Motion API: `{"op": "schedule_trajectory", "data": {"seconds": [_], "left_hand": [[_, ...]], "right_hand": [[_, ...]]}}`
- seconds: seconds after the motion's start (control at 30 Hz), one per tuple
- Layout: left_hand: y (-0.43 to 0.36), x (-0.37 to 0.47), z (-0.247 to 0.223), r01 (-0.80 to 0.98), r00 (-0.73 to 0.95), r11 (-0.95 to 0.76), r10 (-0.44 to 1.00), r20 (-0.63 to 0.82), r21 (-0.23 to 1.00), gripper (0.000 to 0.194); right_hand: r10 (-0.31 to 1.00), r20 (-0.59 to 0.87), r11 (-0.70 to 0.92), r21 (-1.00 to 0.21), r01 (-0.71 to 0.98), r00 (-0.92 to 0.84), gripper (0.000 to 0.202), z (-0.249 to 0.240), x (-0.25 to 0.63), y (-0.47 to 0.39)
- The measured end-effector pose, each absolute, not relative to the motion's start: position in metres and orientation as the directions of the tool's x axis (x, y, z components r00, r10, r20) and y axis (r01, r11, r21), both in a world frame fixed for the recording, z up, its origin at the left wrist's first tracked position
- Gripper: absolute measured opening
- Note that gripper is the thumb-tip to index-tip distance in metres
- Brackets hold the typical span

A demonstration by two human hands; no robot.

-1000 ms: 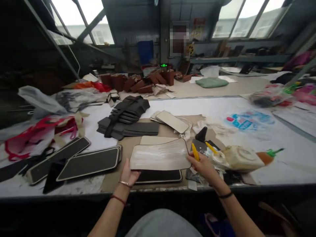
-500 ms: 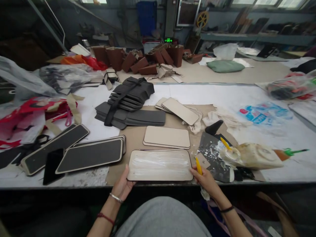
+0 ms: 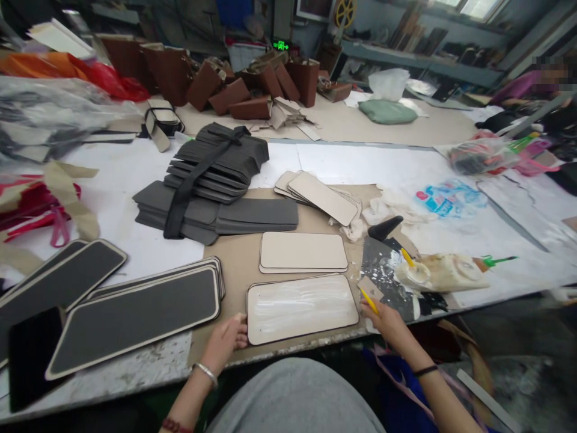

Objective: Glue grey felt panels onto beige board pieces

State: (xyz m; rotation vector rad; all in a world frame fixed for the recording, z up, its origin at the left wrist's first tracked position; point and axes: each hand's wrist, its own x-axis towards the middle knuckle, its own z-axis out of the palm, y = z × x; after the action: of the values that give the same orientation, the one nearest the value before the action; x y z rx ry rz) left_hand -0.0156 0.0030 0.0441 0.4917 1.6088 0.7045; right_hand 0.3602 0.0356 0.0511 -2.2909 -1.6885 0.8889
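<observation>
A beige rounded panel [image 3: 302, 310] with a dark edge lies near the table's front, streaked with wet, white glue-like coating; another edge shows beneath it. My left hand [image 3: 228, 338] is at its left edge, fingers loosely bent and apart, fingertips beside or just touching the edge. Off the panel's right side, my right hand [image 3: 386, 322] is closed around a yellow stick [image 3: 369, 300] pointing up and left; its other end is mostly hidden by the hand. Just beyond are uncoated beige panels [image 3: 303, 251] in a small stack.
Black panels with beige borders [image 3: 139, 325] and a dark flat slab [image 3: 33, 355] lie left. Behind is a strapped bundle of dark grey pieces [image 3: 211, 168]. More beige panels [image 3: 322, 195] lie fanned out. A glue-smeared bottle [image 3: 451, 272] rests right on a spattered dark sheet [image 3: 378, 264].
The view has turned and tilted. The coated panel now lies flat on the table at a slight slant; my left hand has loosened from its edge. My right hand has moved off it, keeping the yellow stick.
</observation>
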Motion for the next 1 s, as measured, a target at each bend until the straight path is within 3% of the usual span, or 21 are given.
{"op": "schedule_trajectory", "data": {"seconds": [0.1,0.23,0.33,0.43,0.5,0.63,0.73,1.0], "left_hand": [[0.016,-0.031,0.051,0.33,-0.199,0.55,0.835,-0.513,0.767,0.017],[0.056,-0.038,0.063,0.679,-0.176,0.347,0.933,-0.315,0.647,0.029],[0.104,-0.037,0.061,0.792,-0.187,0.256,0.966,-0.18,0.554,0.029],[0.153,-0.033,0.049,0.832,-0.115,0.074,0.993,0.041,0.549,0.019],[0.18,-0.029,0.04,0.849,-0.034,-0.035,0.992,0.121,0.527,0.026],[0.207,-0.017,0.023,0.919,0.111,-0.113,0.993,0.025,0.378,0.045],[0.21,-0.012,0.01,0.955,0.102,-0.067,0.989,-0.109,0.288,0.049],[0.207,-0.015,0.001,0.968,0.089,-0.05,0.984,-0.154,0.246,0.049]], "right_hand": [[0.907,-0.364,-0.329,-0.299,0.896,0.211,0.029,0.063,0.359,0.043],[0.911,-0.347,-0.294,-0.174,0.94,0.221,0.034,0.079,0.339,0.069],[0.936,-0.329,-0.192,-0.182,0.964,0.124,0.037,0.087,0.307,0.109],[0.949,-0.316,-0.073,-0.235,0.969,-0.005,0.037,0.089,0.267,0.164],[0.955,-0.293,-0.024,-0.236,0.971,-0.048,0.035,0.086,0.241,0.204],[0.947,-0.322,-0.06,-0.198,0.978,-0.007,0.035,0.069,0.203,0.266],[0.928,-0.372,-0.101,-0.186,0.977,0.025,0.034,0.055,0.188,0.29],[0.946,-0.323,-0.065,-0.079,0.995,0.036,0.028,0.054,0.178,0.3]]}}
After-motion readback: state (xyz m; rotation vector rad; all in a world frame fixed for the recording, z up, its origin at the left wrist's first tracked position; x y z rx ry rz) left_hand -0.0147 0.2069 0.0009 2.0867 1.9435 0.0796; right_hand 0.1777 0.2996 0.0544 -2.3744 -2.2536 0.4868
